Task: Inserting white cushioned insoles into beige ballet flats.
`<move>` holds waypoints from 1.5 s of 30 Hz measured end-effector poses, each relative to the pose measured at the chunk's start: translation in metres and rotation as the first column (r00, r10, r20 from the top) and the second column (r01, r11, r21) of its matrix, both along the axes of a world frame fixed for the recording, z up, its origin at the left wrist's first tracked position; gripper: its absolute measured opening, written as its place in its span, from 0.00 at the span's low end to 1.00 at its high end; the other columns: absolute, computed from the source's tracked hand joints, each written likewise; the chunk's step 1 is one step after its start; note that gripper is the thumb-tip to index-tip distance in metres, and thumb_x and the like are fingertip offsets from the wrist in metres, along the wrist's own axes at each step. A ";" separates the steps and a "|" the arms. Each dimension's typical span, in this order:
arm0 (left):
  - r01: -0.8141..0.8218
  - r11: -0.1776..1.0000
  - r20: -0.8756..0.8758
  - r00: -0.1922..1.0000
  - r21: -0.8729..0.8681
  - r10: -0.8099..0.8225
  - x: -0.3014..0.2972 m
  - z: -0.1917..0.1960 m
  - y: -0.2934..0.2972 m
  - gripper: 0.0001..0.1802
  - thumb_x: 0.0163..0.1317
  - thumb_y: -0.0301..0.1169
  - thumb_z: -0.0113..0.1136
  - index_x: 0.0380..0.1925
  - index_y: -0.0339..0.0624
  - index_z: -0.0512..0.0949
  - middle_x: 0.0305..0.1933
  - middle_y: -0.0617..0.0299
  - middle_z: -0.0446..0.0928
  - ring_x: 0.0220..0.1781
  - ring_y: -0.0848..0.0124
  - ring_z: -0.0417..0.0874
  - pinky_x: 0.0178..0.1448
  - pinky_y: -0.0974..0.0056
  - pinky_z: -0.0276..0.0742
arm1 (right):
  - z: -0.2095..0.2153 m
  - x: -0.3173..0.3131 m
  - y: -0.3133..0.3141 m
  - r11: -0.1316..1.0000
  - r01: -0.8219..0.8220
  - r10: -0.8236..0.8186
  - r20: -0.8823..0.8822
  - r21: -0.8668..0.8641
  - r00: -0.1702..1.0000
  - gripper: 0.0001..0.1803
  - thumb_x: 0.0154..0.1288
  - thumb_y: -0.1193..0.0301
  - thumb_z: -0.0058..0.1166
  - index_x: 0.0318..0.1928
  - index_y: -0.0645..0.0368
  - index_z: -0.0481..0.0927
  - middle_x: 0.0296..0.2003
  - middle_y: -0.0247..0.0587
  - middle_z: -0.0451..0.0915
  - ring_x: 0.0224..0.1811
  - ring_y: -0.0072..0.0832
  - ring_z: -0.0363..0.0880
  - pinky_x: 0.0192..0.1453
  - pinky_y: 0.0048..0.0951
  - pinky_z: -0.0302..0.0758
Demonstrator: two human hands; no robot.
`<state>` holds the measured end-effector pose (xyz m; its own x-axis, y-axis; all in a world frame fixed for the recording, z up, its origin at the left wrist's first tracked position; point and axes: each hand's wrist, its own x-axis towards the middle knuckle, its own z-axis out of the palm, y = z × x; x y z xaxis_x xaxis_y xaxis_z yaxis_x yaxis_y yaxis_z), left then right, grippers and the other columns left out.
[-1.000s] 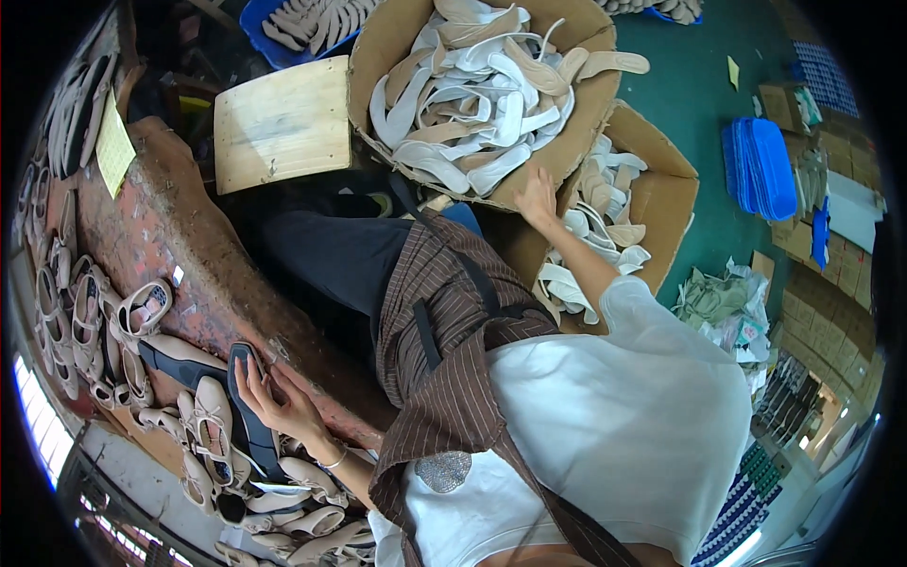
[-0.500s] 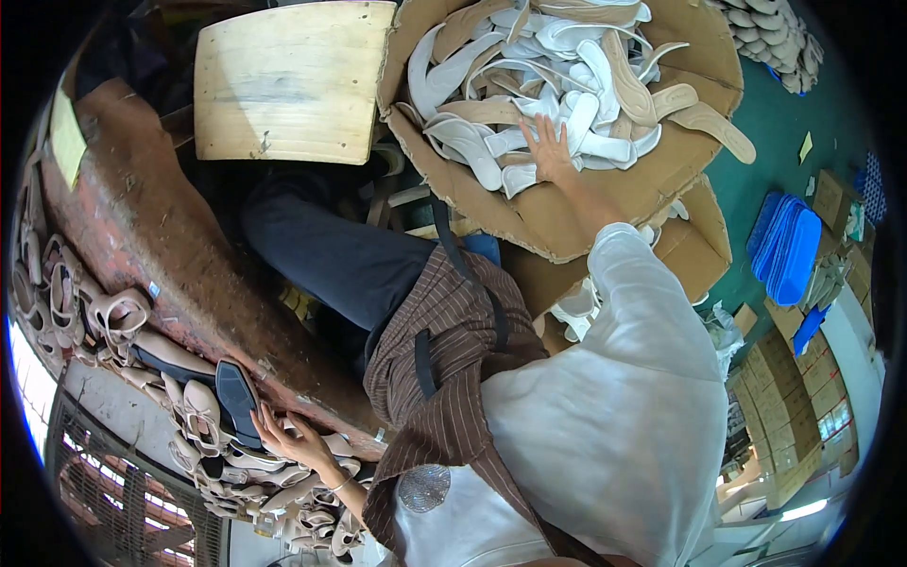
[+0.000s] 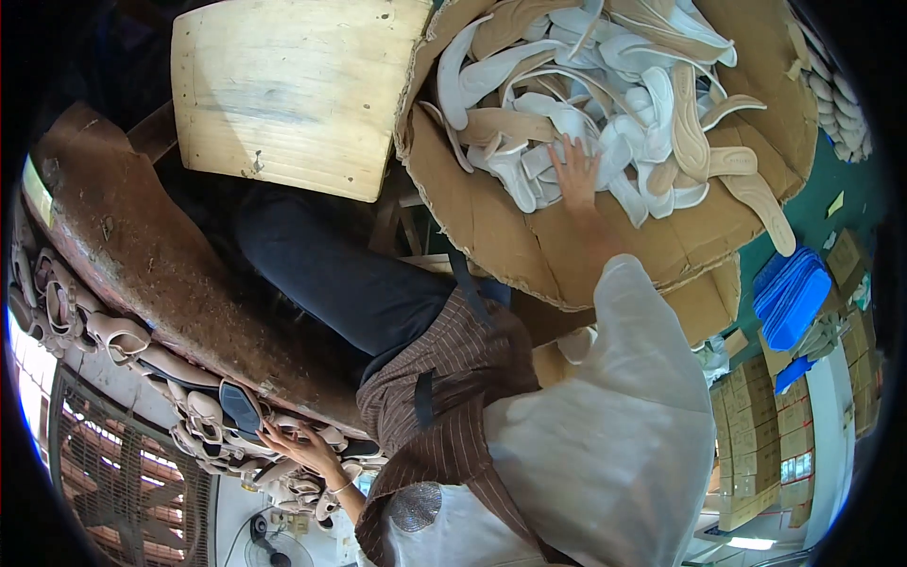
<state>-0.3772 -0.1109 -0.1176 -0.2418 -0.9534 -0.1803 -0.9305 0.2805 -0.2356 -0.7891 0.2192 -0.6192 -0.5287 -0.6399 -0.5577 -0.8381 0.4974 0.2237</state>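
Note:
My right hand (image 3: 575, 177) reaches into a large cardboard box (image 3: 567, 269), its fingers spread over a loose heap of white and beige insoles (image 3: 694, 123). The fingers rest on white pieces at the near side of the heap, and nothing shows gripped in them. At lower left, my left hand (image 3: 298, 446) has its fingers stretched out among beige shoes (image 3: 203, 416). Closest to its fingertips is a shoe turned with its dark sole (image 3: 240, 407) up. Whether the fingertips touch that shoe is hard to see.
A worn reddish-brown bench edge (image 3: 179, 274) runs between my legs and the shoe row. A pale wooden board (image 3: 298, 94) stands left of the box. Blue trays (image 3: 794, 298) and stacked cartons (image 3: 761, 444) are at right. A fan (image 3: 274, 548) shows at the bottom.
The view has shifted, so the box sits further right and lower. My right hand remains on the insoles, fingers still spread. My left hand stays beside the dark-soled shoe.

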 end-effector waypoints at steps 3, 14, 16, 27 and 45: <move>0.074 0.997 0.074 0.995 -0.017 -0.072 0.001 0.001 0.003 0.33 0.72 0.40 0.53 0.73 0.45 0.58 0.78 0.43 0.46 0.72 0.45 0.64 0.65 0.48 0.72 | 0.011 -0.041 -0.020 0.998 0.026 -0.031 0.083 0.057 0.996 0.40 0.64 0.73 0.54 0.73 0.27 0.59 0.79 0.41 0.35 0.81 0.48 0.34 0.71 0.75 0.46; 0.048 0.997 0.036 0.998 -0.054 -0.046 0.004 -0.006 0.007 0.35 0.70 0.44 0.54 0.73 0.43 0.59 0.78 0.40 0.45 0.75 0.41 0.56 0.72 0.46 0.65 | 0.006 -0.093 -0.036 0.909 0.411 -0.414 0.266 0.069 0.870 0.28 0.65 0.73 0.51 0.66 0.39 0.71 0.69 0.48 0.65 0.70 0.44 0.64 0.58 0.61 0.74; 0.096 0.992 0.091 0.992 -0.087 -0.088 0.012 -0.009 0.010 0.36 0.70 0.45 0.54 0.73 0.44 0.58 0.78 0.40 0.45 0.76 0.41 0.55 0.72 0.44 0.64 | 0.026 -0.105 -0.033 0.858 0.512 -0.456 0.387 -0.049 0.801 0.28 0.62 0.78 0.49 0.62 0.43 0.76 0.57 0.46 0.79 0.57 0.44 0.80 0.59 0.52 0.76; 0.021 0.953 -0.108 0.993 -0.303 -0.056 0.072 -0.033 0.061 0.31 0.73 0.41 0.52 0.71 0.39 0.60 0.77 0.40 0.50 0.76 0.43 0.56 0.75 0.46 0.57 | 0.230 -0.137 -0.051 0.495 0.754 -0.388 0.666 -0.433 0.637 0.23 0.56 0.81 0.54 0.53 0.55 0.84 0.45 0.51 0.86 0.49 0.39 0.86 0.56 0.34 0.78; -0.715 0.542 -0.543 0.694 -0.441 0.473 0.155 -0.080 0.092 0.54 0.53 0.47 0.72 0.76 0.57 0.51 0.80 0.44 0.37 0.79 0.37 0.36 0.67 0.17 0.38 | 0.446 -0.215 -0.140 0.375 0.673 0.196 0.763 -0.638 0.616 0.24 0.64 0.83 0.51 0.62 0.66 0.76 0.50 0.35 0.80 0.46 0.21 0.77 0.49 0.20 0.73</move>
<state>-0.2218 -0.0187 -0.1979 0.4988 -0.7567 0.4227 -0.8662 -0.4520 0.2131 -1.0040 0.0796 -0.1731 -0.5266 -0.8486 -0.0506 -0.2733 0.2253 -0.9352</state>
